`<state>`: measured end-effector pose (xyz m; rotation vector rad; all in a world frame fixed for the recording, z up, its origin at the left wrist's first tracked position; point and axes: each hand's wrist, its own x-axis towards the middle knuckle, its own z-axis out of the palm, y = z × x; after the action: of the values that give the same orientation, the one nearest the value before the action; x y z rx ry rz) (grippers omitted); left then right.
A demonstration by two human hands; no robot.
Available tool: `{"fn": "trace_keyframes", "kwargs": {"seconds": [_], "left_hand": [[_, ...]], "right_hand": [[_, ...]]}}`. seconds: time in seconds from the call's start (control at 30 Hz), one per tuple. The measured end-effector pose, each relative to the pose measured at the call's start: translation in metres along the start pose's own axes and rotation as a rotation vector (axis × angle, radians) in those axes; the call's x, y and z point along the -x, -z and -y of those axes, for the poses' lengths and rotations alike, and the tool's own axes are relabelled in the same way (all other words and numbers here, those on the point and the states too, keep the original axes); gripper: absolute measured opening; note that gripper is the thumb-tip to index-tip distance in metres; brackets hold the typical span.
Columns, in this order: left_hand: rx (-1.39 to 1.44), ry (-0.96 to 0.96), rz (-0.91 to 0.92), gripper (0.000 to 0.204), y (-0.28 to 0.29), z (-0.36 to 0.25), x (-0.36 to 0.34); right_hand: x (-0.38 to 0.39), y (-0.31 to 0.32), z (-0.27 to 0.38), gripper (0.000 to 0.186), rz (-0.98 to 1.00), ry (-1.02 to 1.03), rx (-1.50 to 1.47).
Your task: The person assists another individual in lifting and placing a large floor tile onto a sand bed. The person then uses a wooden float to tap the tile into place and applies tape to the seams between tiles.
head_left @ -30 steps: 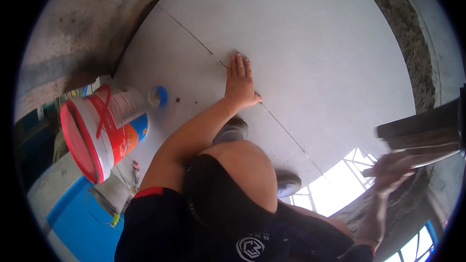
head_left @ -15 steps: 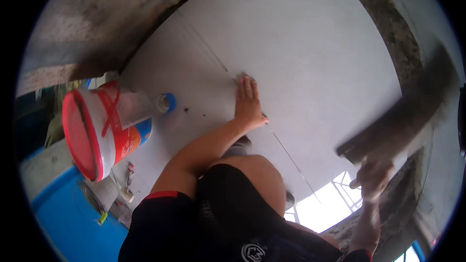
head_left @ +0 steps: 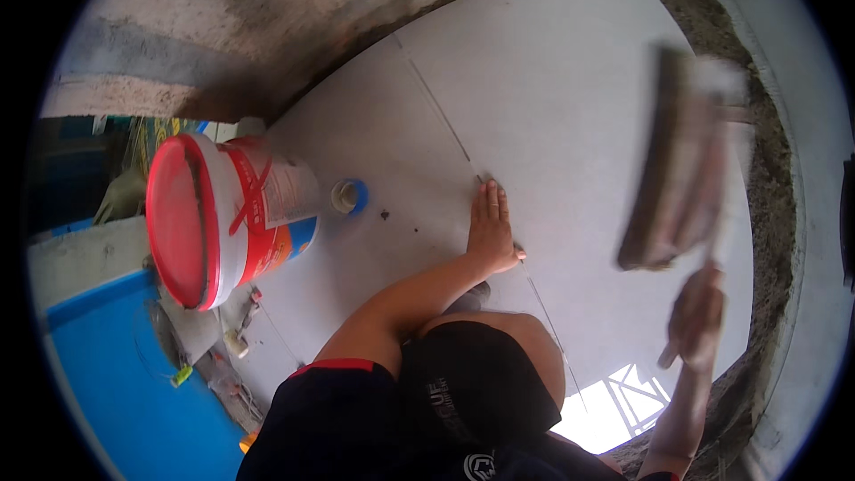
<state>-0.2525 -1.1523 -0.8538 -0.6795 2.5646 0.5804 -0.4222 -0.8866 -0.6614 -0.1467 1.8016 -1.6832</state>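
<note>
My left hand lies flat with its fingers stretched out, across the thin joint between two large light grey tiles. Its wrist is close to my bent knee. Over on the right, my right hand is closed round the handle of what looks like a trowel with a long rectangular blade. Motion smears the trowel, so its exact shape and its height above the tile cannot be made out.
A white and red bucket with a red lid stands at left. Beside it is a small round thing with a blue rim. Rough mortar edges the tiles at right; a stained wall rises at far left. Small tools and debris lie below the bucket.
The trowel has swung from a slant at the far right to a steeper position over the tile. My left hand stays on the joint while the whole view shifts.
</note>
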Motion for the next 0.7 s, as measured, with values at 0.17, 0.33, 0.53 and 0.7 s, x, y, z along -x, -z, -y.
{"fn": "trace_keyframes", "kwargs": {"seconds": [0.17,0.33,0.53,0.7], "left_hand": [[0.000,0.005,0.028,0.120,0.003,-0.009,-0.004],[0.008,0.012,0.025,0.118,0.010,-0.008,-0.013],[0.003,0.039,0.077,0.117,0.017,-0.009,-0.008],[-0.004,0.062,0.175,0.114,0.020,-0.003,0.001]], "right_hand": [[-0.029,0.024,-0.102,0.050,-0.125,0.320,0.302],[-0.123,-0.078,-0.109,0.062,0.084,-0.317,0.856],[-0.120,-0.129,0.051,0.039,0.188,0.019,0.309],[-0.127,-0.172,0.058,0.052,-0.093,0.301,0.268]]}}
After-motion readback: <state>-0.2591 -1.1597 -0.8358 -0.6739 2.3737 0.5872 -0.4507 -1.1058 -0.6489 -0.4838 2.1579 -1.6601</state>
